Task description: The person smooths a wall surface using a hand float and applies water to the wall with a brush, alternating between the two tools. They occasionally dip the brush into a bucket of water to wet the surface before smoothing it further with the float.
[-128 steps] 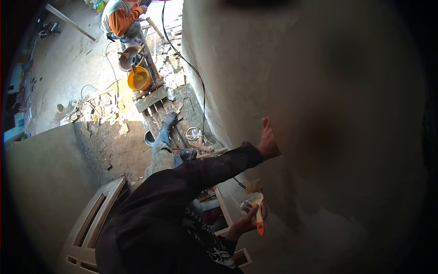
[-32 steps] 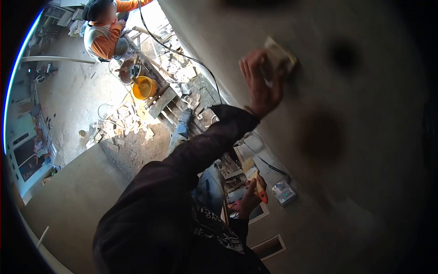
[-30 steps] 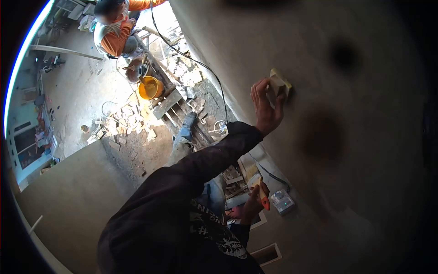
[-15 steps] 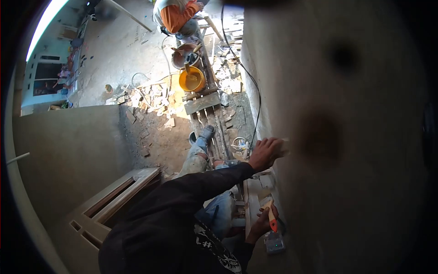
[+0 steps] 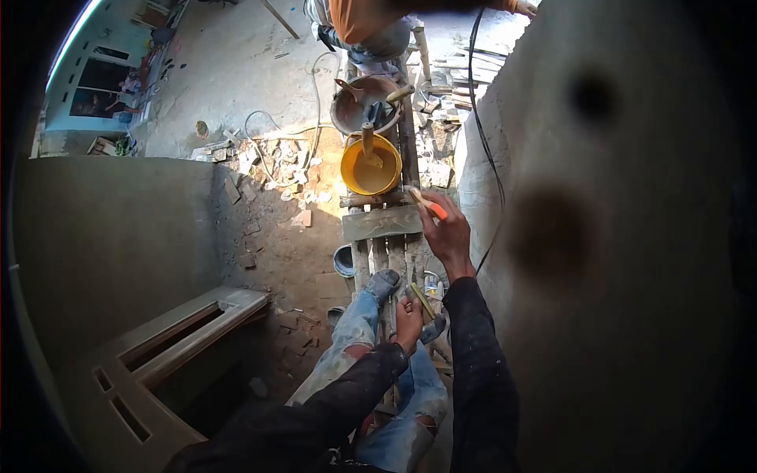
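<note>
My right hand (image 5: 449, 235) grips a paintbrush (image 5: 435, 210) with an orange-ended handle, just above the plank walkway and near the yellow bucket (image 5: 389, 150). The bucket holds a pale, murky liquid, and a wooden-handled tool (image 5: 367, 140) stands in it. My left hand (image 5: 408, 322) is lower down, over my legs, closed on a thin yellowish flat pad (image 5: 423, 301); its exact kind is not clear. Between bucket and feet lies a grey flat board (image 5: 382, 224) across the planks.
Behind the bucket stands a grey basin (image 5: 337, 117) with tools in it. A person in orange (image 5: 359, 20) sits at the far end. A plastered wall (image 5: 631, 315) rises at right, with a black cable (image 5: 482, 130) hanging alongside. Rubble and a wooden frame (image 5: 189, 339) are at left.
My left hand has come away from the wall and down over my legs. My right hand has moved forward with the paintbrush, toward the bucket. The view has shifted too.
</note>
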A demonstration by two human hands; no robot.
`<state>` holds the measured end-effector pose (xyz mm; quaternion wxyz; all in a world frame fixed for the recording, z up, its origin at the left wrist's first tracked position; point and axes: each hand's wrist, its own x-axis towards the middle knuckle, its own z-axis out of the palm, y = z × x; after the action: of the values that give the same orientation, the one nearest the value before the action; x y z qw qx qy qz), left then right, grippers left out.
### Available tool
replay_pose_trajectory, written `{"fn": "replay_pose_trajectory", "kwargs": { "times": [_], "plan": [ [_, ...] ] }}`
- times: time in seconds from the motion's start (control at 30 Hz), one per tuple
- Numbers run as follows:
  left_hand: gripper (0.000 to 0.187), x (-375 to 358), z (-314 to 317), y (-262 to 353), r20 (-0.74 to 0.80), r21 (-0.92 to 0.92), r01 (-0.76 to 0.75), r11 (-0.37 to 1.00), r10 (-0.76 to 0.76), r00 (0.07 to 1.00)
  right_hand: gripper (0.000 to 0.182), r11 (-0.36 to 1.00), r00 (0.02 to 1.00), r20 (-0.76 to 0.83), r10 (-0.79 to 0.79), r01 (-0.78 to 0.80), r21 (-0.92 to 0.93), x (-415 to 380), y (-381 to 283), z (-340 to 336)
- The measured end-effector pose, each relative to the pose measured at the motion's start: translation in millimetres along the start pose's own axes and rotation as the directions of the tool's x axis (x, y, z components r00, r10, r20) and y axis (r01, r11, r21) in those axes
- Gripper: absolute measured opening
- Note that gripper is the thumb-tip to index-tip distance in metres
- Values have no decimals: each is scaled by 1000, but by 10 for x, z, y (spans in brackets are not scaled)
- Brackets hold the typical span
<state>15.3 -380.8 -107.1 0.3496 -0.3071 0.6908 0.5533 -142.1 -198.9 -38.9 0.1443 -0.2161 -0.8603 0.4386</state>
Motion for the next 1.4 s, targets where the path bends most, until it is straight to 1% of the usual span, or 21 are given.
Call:
{"fn": "replay_pose_trajectory", "kwargs": {
  "times": [0.1, 0.13, 0.23, 0.37, 0.43, 0.5, 0.57, 0.6, 0.73, 0.83, 0.87, 0.9, 0.93, 1.0, 1.07, 1.13, 1.2, 1.27, 1.3, 1.33, 1.4],
  "plan": [
    [38, 562, 49, -663, 69, -235, -10, 972, 27, 997, 14, 999, 992, 117, -42, 45, -22, 612, 337, 931],
    [40, 889, 57, -1179, 189, -504, 72, 861, 29, 981, 16, 997, 982, 177, -58, 67, -48, 734, 429, 1200],
    [40, 1143, 415, -1486, 337, -416, 134, 899, 16, 941, 13, 972, 980, 121, -161, 179, -154, 823, 847, 2080],
    [40, 1760, 909, -1602, 426, -346, -8, 938, 165, 890, 10, 870, 914, 395, -93, 267, -414, 876, 1226, 2697],
    [40, 1994, 1100, -1607, 460, -314, -104, 944, 247, 853, 11, 903, 928, 322, -189, 293, -314, 916, 1214, 2751],
    [40, 2235, 1320, -1591, 477, -293, -220, 930, 342, 810, 10, 806, 859, 18, -512, 488, -335, 808, 1081, 2585],
    [41, 2469, 1539, -1619, 490, -270, -353, 896, 444, 751, 13, 741, 764, 120, -634, 644, -191, 772, 950, 2385],
    [41, 2567, 1613, -1648, 490, -257, -420, 871, 492, 720, 12, 740, 733, 322, -599, 661, -127, 756, 971, 2245],
    [41, 2890, 1777, -1585, 489, -183, -668, 721, 656, 575, 15, 753, 718, 373, -587, 654, -72, 601, 804, 1478],
    [41, 3103, 2126, -2041, 499, -150, -770, 620, 720, 482, 27, 891, 894, 119, -433, 444, -91, 211, 880, 597],
    [43, 2606, 2085, -1608, 550, -132, -531, 837, 508, 663, 28, 950, 954, 92, -286, 295, -106, 61, 984, 250],
    [45, 2009, 1945, -1087, 595, -97, -236, 967, 247, 765, 29, 955, 951, -93, -294, 291, -51, -75, 1188, -21],
    [48, 1821, 1953, -1046, 607, -160, -176, 971, 237, 758, 27, 966, 948, -201, -248, 224, -133, -238, 1168, -410],
    [48, 1746, 2049, -1129, 630, -145, -235, 961, 273, 727, 17, 872, 857, -405, -317, 95, -481, -397, 1140, -1101],
    [48, 1626, 2186, -1158, 640, -182, -242, 953, 302, 706, 16, 758, 776, -493, -394, -30, -652, -397, 1008, -1697],
    [51, 1524, 2334, -1007, 666, -228, -321, 919, 387, 638, 13, 476, 659, -495, -566, -229, -849, -485, 568, -2049],
    [49, 1412, 2515, -719, 630, -231, -417, 879, 462, 624, 13, 490, 498, -529, -687, -220, -844, -773, 250, -2232],
    [48, 1245, 2715, -322, 610, -269, -514, 815, 557, 563, 14, 511, 321, -496, -807, -44, -859, -1338, 103, -2217],
    [49, 1141, 2852, -110, 613, -312, -528, 790, 592, 523, 16, 533, 344, -517, -783, -55, -844, -1746, 181, -2162],
    [49, 1124, 3072, 15, 606, -330, -539, 775, 612, 508, 17, 790, 341, -735, -586, 38, -612, -2139, 311, -1931],
    [50, 1162, 3567, 239, 454, -409, -689, 598, 788, 415, 24, 916, 416, -822, -389, 85, -391, -2816, 805, -1481]
  ]
}}
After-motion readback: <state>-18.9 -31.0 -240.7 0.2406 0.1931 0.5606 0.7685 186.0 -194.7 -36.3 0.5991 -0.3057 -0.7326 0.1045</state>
